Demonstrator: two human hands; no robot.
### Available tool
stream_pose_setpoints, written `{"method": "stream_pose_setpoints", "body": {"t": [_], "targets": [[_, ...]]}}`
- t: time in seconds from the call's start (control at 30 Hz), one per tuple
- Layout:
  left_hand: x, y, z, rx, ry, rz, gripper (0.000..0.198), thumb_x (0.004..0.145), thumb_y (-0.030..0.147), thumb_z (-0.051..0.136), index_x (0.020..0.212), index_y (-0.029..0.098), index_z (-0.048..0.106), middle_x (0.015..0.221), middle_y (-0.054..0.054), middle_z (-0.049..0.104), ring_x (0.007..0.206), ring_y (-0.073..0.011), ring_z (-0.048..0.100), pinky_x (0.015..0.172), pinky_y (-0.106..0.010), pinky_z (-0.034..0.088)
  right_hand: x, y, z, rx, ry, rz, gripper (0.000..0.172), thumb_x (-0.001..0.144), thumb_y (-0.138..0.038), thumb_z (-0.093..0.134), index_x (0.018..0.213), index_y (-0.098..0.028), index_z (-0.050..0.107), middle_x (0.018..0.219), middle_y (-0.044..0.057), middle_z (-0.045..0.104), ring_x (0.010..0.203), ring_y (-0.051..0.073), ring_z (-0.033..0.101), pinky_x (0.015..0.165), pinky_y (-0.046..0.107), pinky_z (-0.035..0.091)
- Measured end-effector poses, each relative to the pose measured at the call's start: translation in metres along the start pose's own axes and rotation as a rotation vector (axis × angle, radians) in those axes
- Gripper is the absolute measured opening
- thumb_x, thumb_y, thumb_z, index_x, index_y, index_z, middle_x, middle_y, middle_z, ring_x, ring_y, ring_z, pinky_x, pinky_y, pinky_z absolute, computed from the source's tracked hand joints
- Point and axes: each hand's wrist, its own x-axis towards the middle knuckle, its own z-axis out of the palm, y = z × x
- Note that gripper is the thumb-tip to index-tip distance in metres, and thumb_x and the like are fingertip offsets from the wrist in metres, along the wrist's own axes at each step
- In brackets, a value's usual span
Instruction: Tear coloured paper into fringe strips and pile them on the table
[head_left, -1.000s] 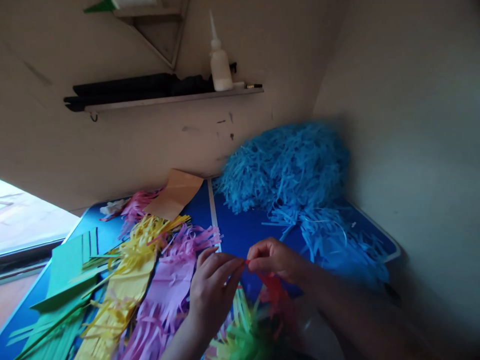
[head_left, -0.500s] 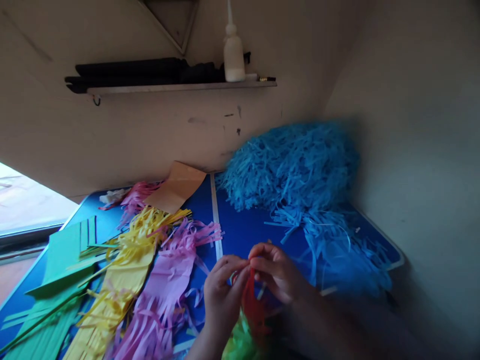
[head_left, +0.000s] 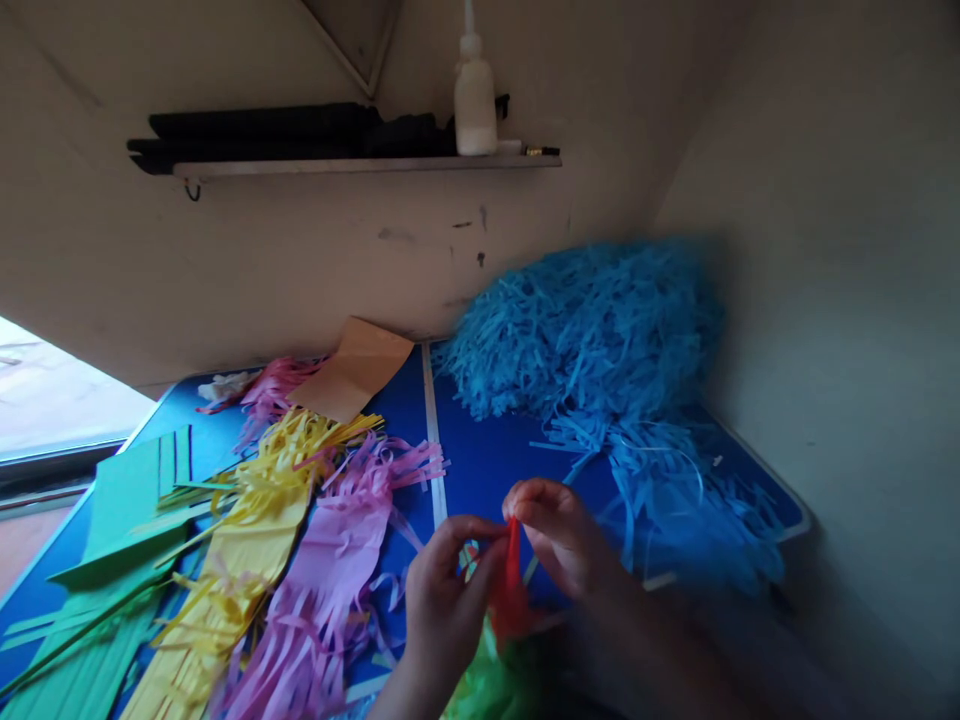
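Note:
A red paper strip (head_left: pixel 511 590) hangs in a narrow fold from the fingers of both hands, above the blue table. My left hand (head_left: pixel 452 585) pinches its upper end between thumb and forefinger. From the other side my right hand (head_left: pixel 553 528) grips the top of the same strip, its fingertips close to those of the left. Light green tissue paper (head_left: pixel 489 675) shows right below the red strip, partly hidden by the left wrist. Whether the green paper is joined to the red cannot be made out.
Fringed pink paper (head_left: pixel 341 540), yellow paper (head_left: pixel 255 545) and green paper (head_left: pixel 139 500) lie on the blue table (head_left: pixel 487 450) to the left. A brown sheet (head_left: pixel 356 368) lies behind them. A big blue paper-fringe heap (head_left: pixel 592 330) stands at the back right. A white bottle (head_left: pixel 475 105) stands on a wall shelf (head_left: pixel 367 166).
My fingertips have drawn slightly apart at the top of the red strip, the right hand moving a little to the right. The strip's upper end shows more clearly between them.

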Motion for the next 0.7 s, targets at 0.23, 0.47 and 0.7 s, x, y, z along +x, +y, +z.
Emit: {"method": "stream_pose_setpoints", "body": {"t": [0.23,0.47,0.7], "targets": [[0.001,0.0,0.0,0.08,0.102,0.044,0.01,0.082,0.031,0.069,0.088,0.026,0.074,0.084,-0.002,0.078,0.091,-0.0197,0.072,0.084,-0.027,0.055,-0.005,0.006,0.001,-0.297,-0.03,-0.346,0.007,0.076,-0.027,0.079,0.074,-0.025,0.073,0.072,-0.003,0.068,0.07,0.013,0.059,0.07,0.025,0.045],[0.01,-0.001,-0.028,-0.15,0.216,-0.276,0.027,0.072,0.048,0.076,0.079,0.022,0.074,0.085,-0.004,0.074,0.077,-0.0163,0.068,0.066,-0.019,0.055,0.045,-0.02,-0.022,-0.992,-0.145,-0.408,0.018,0.09,-0.034,0.063,0.102,-0.025,0.073,0.096,0.003,0.073,0.088,0.019,0.067,0.08,0.03,0.05],[0.017,0.007,-0.052,-0.698,0.324,-0.643,0.044,0.058,0.051,0.084,0.072,0.022,0.054,0.055,0.008,0.049,0.046,-0.0069,0.043,0.042,-0.017,0.041,0.136,-0.048,-0.089,-1.895,0.079,-0.128,0.018,0.089,-0.015,0.058,0.092,-0.018,0.076,0.101,0.011,0.072,0.102,0.025,0.063,0.085,0.033,0.045]]}}
